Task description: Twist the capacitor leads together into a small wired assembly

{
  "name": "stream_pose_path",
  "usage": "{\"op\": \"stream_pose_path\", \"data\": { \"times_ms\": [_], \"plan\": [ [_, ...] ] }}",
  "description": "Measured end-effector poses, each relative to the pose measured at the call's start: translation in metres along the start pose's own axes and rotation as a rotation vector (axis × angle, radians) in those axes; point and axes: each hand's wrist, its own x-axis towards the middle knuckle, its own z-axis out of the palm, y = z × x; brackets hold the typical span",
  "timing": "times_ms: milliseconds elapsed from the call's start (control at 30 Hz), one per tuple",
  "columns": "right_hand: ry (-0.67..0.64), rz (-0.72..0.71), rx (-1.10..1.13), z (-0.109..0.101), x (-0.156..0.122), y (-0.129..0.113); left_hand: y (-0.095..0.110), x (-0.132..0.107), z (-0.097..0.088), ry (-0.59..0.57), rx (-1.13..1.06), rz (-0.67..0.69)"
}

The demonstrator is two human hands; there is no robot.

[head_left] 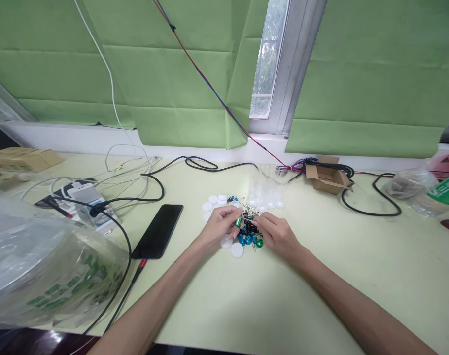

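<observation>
The left hand point(220, 226) pinches a small green capacitor point(238, 221) in narrowed fingers, just above the blue parts point(246, 239) on the counter point(320, 256). The right hand point(278, 232), fingers narrow too, meets it opposite; I cannot tell whether it grips.

Table point(320, 276) pale yellow-green, plain; blinds point(172, 74) flat green; phone point(158, 230) black; round caps point(237, 250) white; cylindrical part point(238, 221) metallic green; bead parts point(246, 239) blue; round part point(259, 242) green; box point(326, 178) brown cardboard; thick cable point(372, 204) black; thin wire point(209, 84) red and blue; charger cable point(109, 74) white; plastic bag point(54, 276) clear, green print.
</observation>
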Motion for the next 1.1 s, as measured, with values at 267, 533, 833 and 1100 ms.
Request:
{"op": "stream_pose_path", "data": {
  "times_ms": [267, 533, 833, 1100],
  "plan": [
    [0.085, -0.063, -0.006, 0.002, -0.003, 0.004, 0.0, -0.001, 0.0, 0.007, 0.009, -0.001],
    [0.071, 0.546, 0.611, 0.003, 0.007, -0.021, -0.003, 0.001, -0.001, 0.085, 0.157, 0.111],
    [0.125, 0.554, 0.67, 0.006, 0.007, -0.018, -0.003, 0.002, -0.002, 0.067, 0.153, 0.116],
    [0.203, 0.086, 0.141, 0.004, 0.0, -0.007, 0.001, -0.001, 0.002, 0.037, 0.014, -0.01]
  ]
}}
